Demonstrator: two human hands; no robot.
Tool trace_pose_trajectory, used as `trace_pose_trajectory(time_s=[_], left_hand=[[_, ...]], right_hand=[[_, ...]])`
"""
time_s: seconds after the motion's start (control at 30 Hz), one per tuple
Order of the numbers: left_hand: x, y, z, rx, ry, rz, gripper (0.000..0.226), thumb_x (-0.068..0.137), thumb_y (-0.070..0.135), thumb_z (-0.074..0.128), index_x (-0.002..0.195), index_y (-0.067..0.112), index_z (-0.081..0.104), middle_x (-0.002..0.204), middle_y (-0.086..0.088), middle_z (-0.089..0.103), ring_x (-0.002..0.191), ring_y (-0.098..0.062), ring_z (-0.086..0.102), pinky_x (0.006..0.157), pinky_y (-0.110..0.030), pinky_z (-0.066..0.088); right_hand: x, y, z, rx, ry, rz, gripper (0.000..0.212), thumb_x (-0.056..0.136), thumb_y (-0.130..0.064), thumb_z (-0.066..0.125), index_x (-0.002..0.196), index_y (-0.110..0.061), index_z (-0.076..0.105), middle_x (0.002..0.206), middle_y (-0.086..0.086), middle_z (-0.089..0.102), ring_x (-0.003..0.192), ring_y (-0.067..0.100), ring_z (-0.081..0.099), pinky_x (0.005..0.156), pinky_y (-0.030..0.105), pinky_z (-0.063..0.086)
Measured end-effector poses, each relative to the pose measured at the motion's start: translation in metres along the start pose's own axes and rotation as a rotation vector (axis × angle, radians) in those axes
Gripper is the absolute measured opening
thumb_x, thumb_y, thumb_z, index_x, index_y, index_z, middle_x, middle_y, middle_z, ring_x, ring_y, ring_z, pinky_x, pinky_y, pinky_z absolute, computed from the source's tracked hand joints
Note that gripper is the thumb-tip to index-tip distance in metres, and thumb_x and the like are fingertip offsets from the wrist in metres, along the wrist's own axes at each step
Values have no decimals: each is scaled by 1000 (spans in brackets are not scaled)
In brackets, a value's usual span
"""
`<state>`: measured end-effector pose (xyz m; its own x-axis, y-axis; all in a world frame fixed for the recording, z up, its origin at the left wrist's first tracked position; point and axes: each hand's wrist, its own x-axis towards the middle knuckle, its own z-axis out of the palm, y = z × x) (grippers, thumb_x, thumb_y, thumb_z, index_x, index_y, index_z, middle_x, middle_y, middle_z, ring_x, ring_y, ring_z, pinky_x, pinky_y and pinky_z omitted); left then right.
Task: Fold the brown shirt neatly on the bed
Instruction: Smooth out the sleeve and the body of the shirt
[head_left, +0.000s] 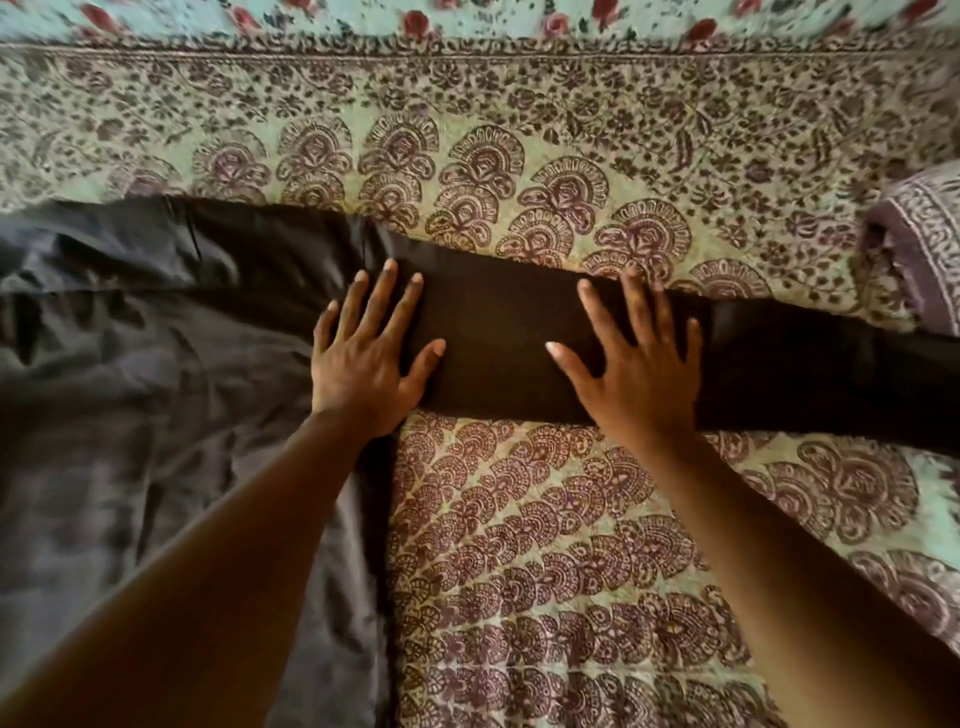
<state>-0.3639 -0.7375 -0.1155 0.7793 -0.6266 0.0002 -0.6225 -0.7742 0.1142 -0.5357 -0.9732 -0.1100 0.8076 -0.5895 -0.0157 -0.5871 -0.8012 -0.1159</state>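
The brown shirt (156, 364) lies spread on the bed, its wrinkled body filling the left half of the view. One long sleeve (498, 332) stretches flat to the right across the bedspread and runs out past the right edge. My left hand (363, 353) lies flat with spread fingers where the sleeve meets the body. My right hand (639, 358) presses flat on the sleeve further right, fingers straight and apart.
The bed is covered by a pale green bedspread (519, 545) printed with purple fan motifs. A rolled or folded cloth in a purple and white print (919, 249) sits at the right edge, just above the sleeve. A rose-patterned fabric (467, 21) runs along the top.
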Motion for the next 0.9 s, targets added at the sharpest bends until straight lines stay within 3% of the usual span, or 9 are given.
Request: trace_pose_trajectory(time_s=[0.1, 0.2, 0.3, 0.4, 0.5, 0.67, 0.73, 0.9], left_hand=[[1, 4, -7, -6, -55, -10, 75, 96, 70, 28, 163, 40, 13, 174, 6, 8, 160, -26, 10, 126, -53, 15], [9, 34, -25, -52, -33, 2, 70, 88, 49, 43, 155, 25, 42, 167, -7, 30, 154, -35, 26, 123, -60, 20], [11, 94, -28, -132, 8, 162, 64, 83, 34, 40, 143, 18, 56, 160, -7, 43, 147, -33, 38, 120, -54, 29], [6, 149, -9, -296, -84, 115, 58, 95, 35, 43, 152, 21, 47, 168, -1, 30, 156, -25, 24, 125, -51, 20], [-5, 171, 16, -203, -51, 68, 64, 102, 53, 35, 161, 30, 28, 173, 3, 12, 160, -22, 9, 128, -50, 11], [-8, 174, 20, -63, 9, 107, 75, 97, 72, 29, 163, 39, 16, 174, 0, 9, 160, -28, 10, 126, -54, 16], [-8, 175, 19, -50, 2, 106, 77, 96, 74, 28, 163, 40, 14, 174, 0, 8, 160, -28, 10, 126, -55, 17], [-6, 177, 15, -48, -21, 84, 78, 94, 76, 25, 163, 41, 10, 174, 1, 5, 160, -27, 7, 126, -55, 17]], right_hand=[[-12, 46, -11, -17, -52, 107, 79, 92, -87, 15, 161, -51, 5, 174, -1, 5, 160, 28, 7, 124, 63, 15], [-10, 56, -14, -38, -95, 129, 75, 96, -79, 13, 162, -45, 5, 174, 2, 3, 160, 32, 4, 123, 65, 9], [0, 38, -16, -10, -35, 24, 66, 103, -51, 19, 161, -21, 28, 171, 8, 19, 159, 35, 13, 123, 65, 18], [-1, 35, -10, 68, -14, -144, 62, 103, -37, 20, 160, -14, 33, 171, 4, 23, 159, 28, 16, 122, 59, 27], [-7, 61, -3, 28, 34, -182, 57, 109, -45, 25, 162, -24, 28, 171, -1, 23, 158, 23, 20, 122, 55, 27], [-17, 120, -13, -72, -16, -62, 69, 101, -73, 20, 163, -43, 13, 173, -9, 9, 160, 23, 11, 122, 66, 10], [-23, 144, -18, -89, -33, -23, 71, 99, -76, 17, 163, -44, 9, 174, -9, 4, 160, 25, 10, 122, 66, 12], [-31, 204, -31, -86, -55, -1, 75, 97, -79, 18, 163, -42, 15, 173, -1, 13, 158, 29, 18, 124, 56, 22]])
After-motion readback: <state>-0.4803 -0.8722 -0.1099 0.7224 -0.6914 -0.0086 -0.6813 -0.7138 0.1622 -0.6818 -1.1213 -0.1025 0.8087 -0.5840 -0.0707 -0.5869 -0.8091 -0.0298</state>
